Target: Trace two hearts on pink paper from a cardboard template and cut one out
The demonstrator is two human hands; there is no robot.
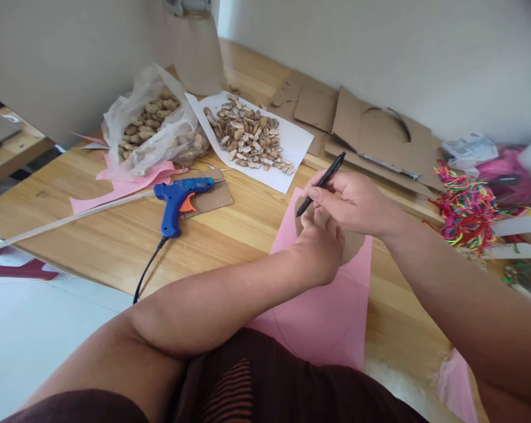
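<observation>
A black pen point(322, 183) slants across my right hand point(347, 200), gripped between thumb and fingers, its lower end pointing left and down. Just below, my left hand point(319, 249) has its fingers bent together on a rounded brown cardboard piece point(354, 244), partly hidden by both hands. Under the cardboard lies a pink sheet point(321, 317) with a thin curved line drawn on its lower part. My two hands touch or nearly touch.
A blue glue gun point(172, 202) lies left on a cardboard scrap point(219, 195). Behind are a bag of peanuts point(153, 120), shells on white paper point(250, 135) and stacked cardboard point(380, 135). Colourful cords point(466, 205) lie at the right.
</observation>
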